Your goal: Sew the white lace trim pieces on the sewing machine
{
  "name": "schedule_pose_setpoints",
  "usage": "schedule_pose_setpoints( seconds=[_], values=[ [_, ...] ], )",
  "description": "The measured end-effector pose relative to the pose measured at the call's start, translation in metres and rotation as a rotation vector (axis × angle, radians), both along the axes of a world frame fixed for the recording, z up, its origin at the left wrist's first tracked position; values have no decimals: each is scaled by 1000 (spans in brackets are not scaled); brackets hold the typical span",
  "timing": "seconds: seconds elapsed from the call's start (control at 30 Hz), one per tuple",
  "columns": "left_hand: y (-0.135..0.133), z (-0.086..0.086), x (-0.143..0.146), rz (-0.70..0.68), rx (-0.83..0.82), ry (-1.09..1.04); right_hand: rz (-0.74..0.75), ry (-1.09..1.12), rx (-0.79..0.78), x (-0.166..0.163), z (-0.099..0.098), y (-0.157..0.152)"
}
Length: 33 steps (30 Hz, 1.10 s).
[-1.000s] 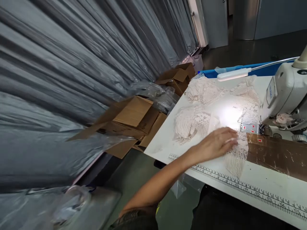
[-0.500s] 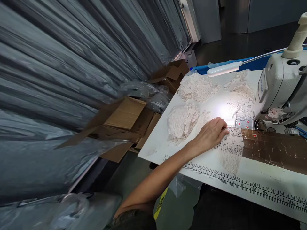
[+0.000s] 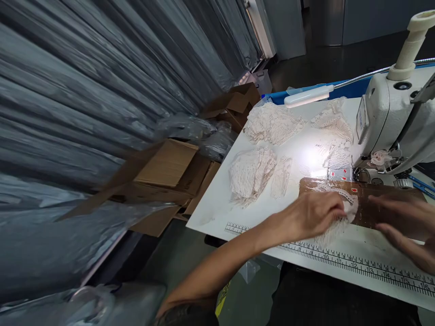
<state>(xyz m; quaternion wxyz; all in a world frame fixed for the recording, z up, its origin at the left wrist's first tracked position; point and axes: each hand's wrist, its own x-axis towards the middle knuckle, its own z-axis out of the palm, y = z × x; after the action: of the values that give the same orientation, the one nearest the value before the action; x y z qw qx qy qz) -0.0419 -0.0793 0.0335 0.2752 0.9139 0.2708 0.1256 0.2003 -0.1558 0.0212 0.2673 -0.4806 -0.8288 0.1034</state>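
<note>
My left hand (image 3: 317, 213) is closed on a white lace piece (image 3: 350, 208), which bunches up under and beside its fingers. That lace lies partly over the brown tape strip (image 3: 367, 206) in front of the sewing machine (image 3: 384, 120). From the right edge my right hand (image 3: 408, 226) reaches in above the strip, blurred by motion, its thumb and fingers apart with nothing between them. A small lace piece (image 3: 281, 176) lies flat left of the machine. Beside it sits a stack of lace pieces (image 3: 251, 174).
Another lace pile (image 3: 272, 123) rests at the back of the white table (image 3: 210, 206), with more lace (image 3: 335, 120) near the machine head. A lamp (image 3: 309, 96) on a bendable arm lights the needle area. Open cardboard boxes (image 3: 166, 163) stand beyond the table's left edge.
My left hand has moved toward me and right, gathering the lace that hung flat from its fingers. My right hand has come into view from the right. The view has shifted slightly.
</note>
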Motion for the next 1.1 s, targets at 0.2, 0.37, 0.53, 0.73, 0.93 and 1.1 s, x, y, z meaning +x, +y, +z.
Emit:
schedule_pose_setpoints(
  seconds=[0.2,0.37,0.53,0.73,0.93,1.1],
  values=[
    [-24,34,-17,54,-389,-117,138,-54,-73,-20,-14,1],
    [-34,58,-56,324,-604,-201,284,84,-5,-55,-13,34],
    [-39,65,-70,454,-522,-195,234,-50,56,-109,-14,87],
    [-26,80,-77,531,-213,-206,235,-231,-33,-122,-30,102],
    [9,76,-84,577,112,-178,282,-165,87,-48,-25,50],
    [54,59,-69,617,479,54,164,-217,151,-11,-4,16]
  ],
)
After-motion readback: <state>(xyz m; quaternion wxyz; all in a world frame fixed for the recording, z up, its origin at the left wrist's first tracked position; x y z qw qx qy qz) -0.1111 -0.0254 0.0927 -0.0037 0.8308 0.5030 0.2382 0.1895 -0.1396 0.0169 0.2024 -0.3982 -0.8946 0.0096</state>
